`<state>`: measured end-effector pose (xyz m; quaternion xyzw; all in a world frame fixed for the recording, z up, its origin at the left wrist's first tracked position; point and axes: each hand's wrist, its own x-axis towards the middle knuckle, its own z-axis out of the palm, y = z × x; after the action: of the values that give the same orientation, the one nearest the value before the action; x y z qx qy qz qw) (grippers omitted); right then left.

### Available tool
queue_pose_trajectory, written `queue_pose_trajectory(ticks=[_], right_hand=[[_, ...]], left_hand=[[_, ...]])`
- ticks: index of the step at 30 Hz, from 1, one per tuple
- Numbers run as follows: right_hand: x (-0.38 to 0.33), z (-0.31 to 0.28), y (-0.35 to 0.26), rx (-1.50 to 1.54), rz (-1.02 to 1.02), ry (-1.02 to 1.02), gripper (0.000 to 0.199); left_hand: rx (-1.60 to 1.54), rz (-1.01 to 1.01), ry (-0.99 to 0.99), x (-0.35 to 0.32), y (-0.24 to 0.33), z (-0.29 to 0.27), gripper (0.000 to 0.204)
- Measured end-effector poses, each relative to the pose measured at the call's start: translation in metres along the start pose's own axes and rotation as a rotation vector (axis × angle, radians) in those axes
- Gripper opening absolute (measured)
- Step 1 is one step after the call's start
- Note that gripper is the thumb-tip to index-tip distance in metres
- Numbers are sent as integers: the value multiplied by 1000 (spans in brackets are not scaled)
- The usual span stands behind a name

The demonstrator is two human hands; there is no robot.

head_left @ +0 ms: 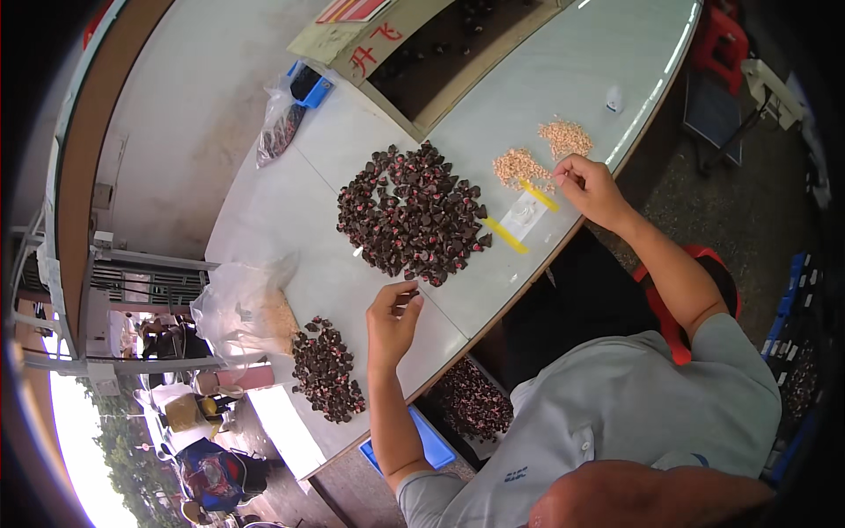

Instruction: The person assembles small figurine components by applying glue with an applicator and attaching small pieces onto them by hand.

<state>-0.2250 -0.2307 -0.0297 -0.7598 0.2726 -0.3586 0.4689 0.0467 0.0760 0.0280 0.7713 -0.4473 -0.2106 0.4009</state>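
My left hand (393, 324) hovers at the near edge of a large pile of small dark parts with pink-red bits (414, 220). Its thumb and fingertips are drawn together, and what lies between them is too small to make out. Over by the pale beige small pieces (519, 167), my right hand (591, 189) has its fingers closed in a pinch at the heap's near side; anything in them cannot be made out. Between the piles, a white sheet (525, 214) with yellow strips (506, 236) lies on the table.
A second beige heap (566, 138) lies farther right. Left of my left arm are a smaller dark pile (326, 370) and a clear plastic bag (242, 308). An open wooden box (396, 88) stands at the back. Below the table edge sit a blue tray (431, 440) and a bin of parts (471, 400).
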Motion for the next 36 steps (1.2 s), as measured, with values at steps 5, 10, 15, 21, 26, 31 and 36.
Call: queue_pose_trajectory(ticks=[5,10,15,21,26,31,36], right_hand=[[-7,-2,-19,-411,-53,-71,5],[-7,7,-15,-541,-128,-41,6],[-9,10,-24,-514,-122,-19,10],[-26,32,-76,-134,-334,-159,17],[-39,72,-78,-8,-334,-364,19],[-42,90,-81,88,-256,-359,18],[-44,96,-81,37,-295,-352,18]], left_hand=[[-317,-61,-336,29,15,26,22],[-524,-117,-510,49,18,49,25],[-613,-192,-521,44,13,52,24],[-667,-265,-524,38,20,51,23],[-686,-363,-642,40,26,59,23],[-695,-344,-649,38,18,63,22],[-738,-335,-613,36,15,68,21]])
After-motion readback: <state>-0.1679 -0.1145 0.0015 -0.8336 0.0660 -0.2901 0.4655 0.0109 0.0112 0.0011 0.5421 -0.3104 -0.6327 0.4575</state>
